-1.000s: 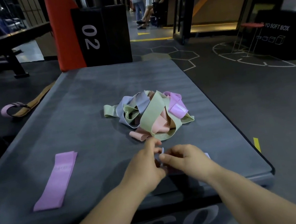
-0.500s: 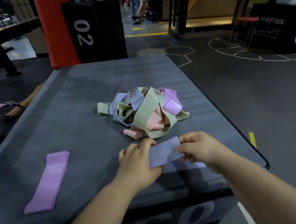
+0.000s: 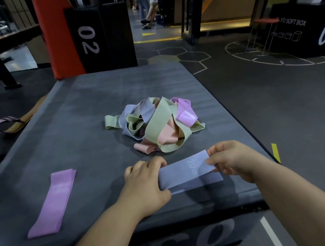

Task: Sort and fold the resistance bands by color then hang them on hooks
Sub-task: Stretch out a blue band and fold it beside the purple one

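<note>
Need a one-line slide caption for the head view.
Left hand and right hand hold a lavender flat resistance band on a grey padded box.

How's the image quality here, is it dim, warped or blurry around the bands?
Head view: dim overall, brighter lit doorway behind; wide-angle lens stretches the grey padded box toward the frame edges; the flat lavender resistance band, pinched by left hand and right hand, is sharp enough to read 20; soft shadow beneath.

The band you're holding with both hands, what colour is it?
The band is pale bluish lavender with a white "20" printed on it, seen best in the head view.
</note>
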